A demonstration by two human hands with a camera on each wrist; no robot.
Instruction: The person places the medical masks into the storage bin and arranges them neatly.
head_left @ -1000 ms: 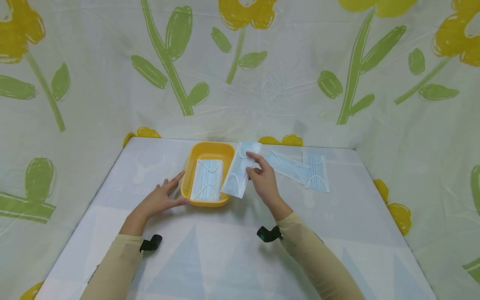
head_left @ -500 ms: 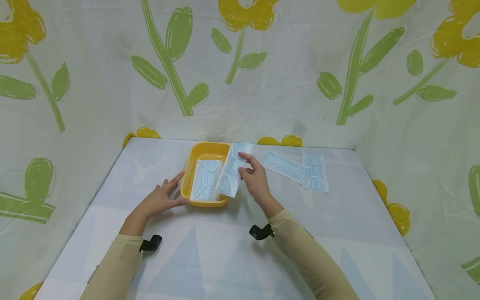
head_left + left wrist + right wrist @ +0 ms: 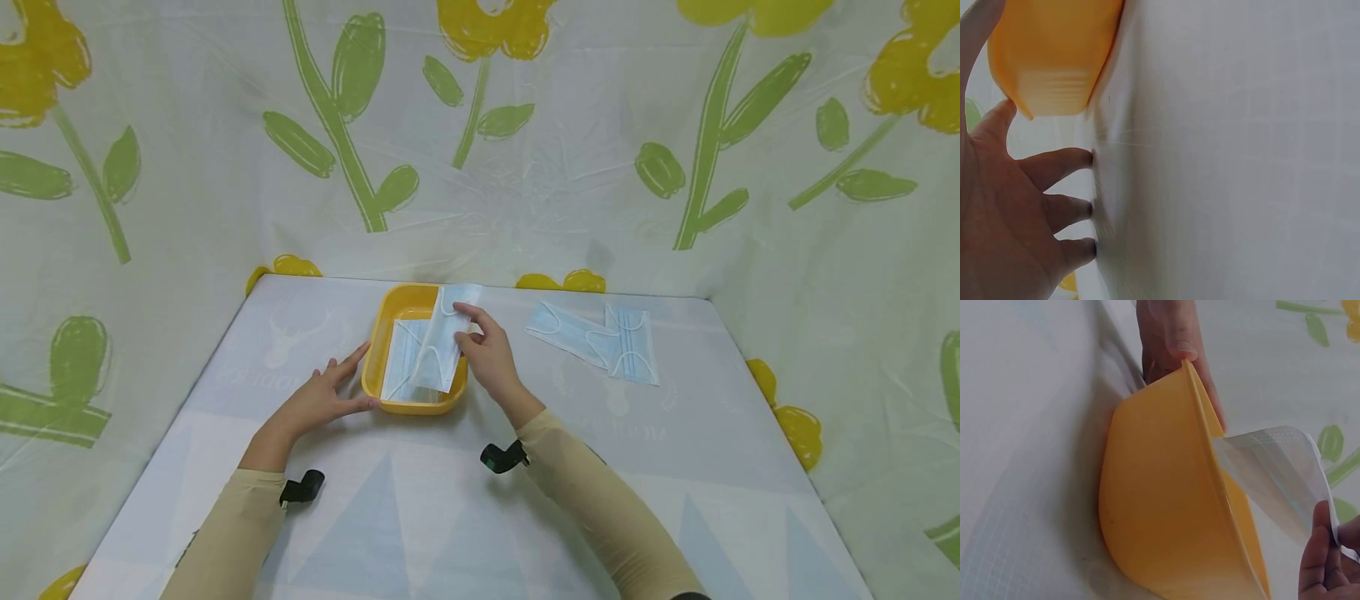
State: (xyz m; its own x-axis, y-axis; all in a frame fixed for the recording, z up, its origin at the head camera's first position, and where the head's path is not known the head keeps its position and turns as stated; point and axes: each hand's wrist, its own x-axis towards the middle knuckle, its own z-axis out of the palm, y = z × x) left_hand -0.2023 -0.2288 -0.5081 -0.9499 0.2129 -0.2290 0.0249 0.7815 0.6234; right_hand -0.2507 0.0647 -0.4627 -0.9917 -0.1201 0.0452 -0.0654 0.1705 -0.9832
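A yellow plastic tray (image 3: 367,367) stands on the table with a stack of pale blue face masks (image 3: 400,360) in it. My left hand (image 3: 318,398) is at its left near corner, fingers spread, thumb and index fingertips at the rim. In the left wrist view the other fingertips of that hand (image 3: 1010,212) reach down to the tabletop. My right hand (image 3: 491,358) pinches a single face mask (image 3: 442,346) by its right edge, thumb against fingers. This mask hangs tilted over the tray's right side, covering part of the stack. In the right wrist view its lower end dips behind the tray rim (image 3: 1207,450).
Two more face masks (image 3: 573,333) (image 3: 633,346) lie overlapping on the table, right of the tray. A pale patterned cloth covers the table (image 3: 450,500). Behind it rises a white curtain (image 3: 555,183) printed with yellow flowers and green leaves.
My right hand has moved left with the pinched mask, from beside the tray's right rim to over the tray. The left hand and the tray have stayed in place.
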